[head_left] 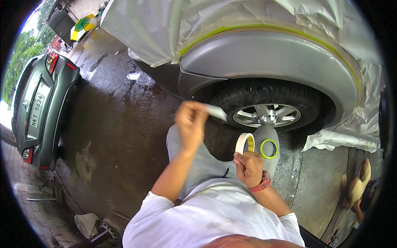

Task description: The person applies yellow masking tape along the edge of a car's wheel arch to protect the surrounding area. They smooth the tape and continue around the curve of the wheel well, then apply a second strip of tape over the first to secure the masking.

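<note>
The right hand (248, 167) pinches a roll of tape (245, 143) at its lower rim while the left hand (191, 124), fingers closed, grips the pulled strip (216, 111) (stretched toward the masked car's wheel (266, 114)), a green ring (269, 149) resting on the knee.

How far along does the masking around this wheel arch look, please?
Done: the green tape line follows the top of the grey wheel arch, with white sheeting over the body above. In hand: the left hand pulls a strip of tape from the cream roll in the right hand. Left: the wheel is uncovered.
</note>
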